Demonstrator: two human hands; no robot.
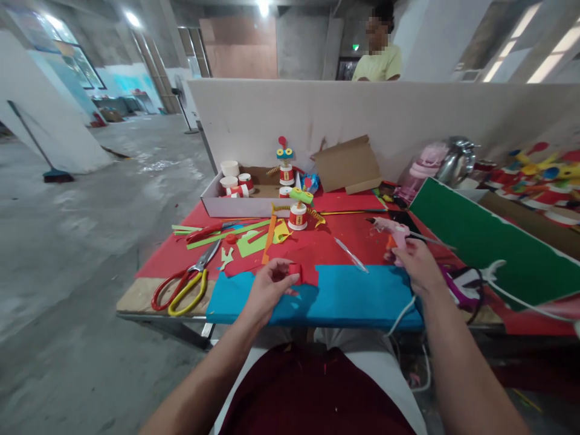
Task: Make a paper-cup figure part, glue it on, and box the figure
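Between the fingers of my left hand (pixel 273 286) is a small rolled piece of red paper (pixel 295 269), held over the blue sheet (pixel 353 302) at the table's front edge. My right hand (pixel 417 264) is wrapped round the handle of a pink glue gun (pixel 393 227), whose nozzle points left. A white pen (pixel 351 254) lies between the two hands. Beyond my left hand stands a paper-cup figure (pixel 298 216) with coiled arms and a green head with yellow eyes. Large scissors (pixel 194 275) with red and yellow handles lie left of my left hand.
A shallow white box (pixel 244 208) holds paper cups and a second cup figure (pixel 286 174). Paper strips and scraps (pixel 254 241) litter the left side. A green board (pixel 489 241), a pink bottle (pixel 421 169) and a steel jug (pixel 460 160) stand right. Behind the partition (pixel 362 115) is a person (pixel 380 60).
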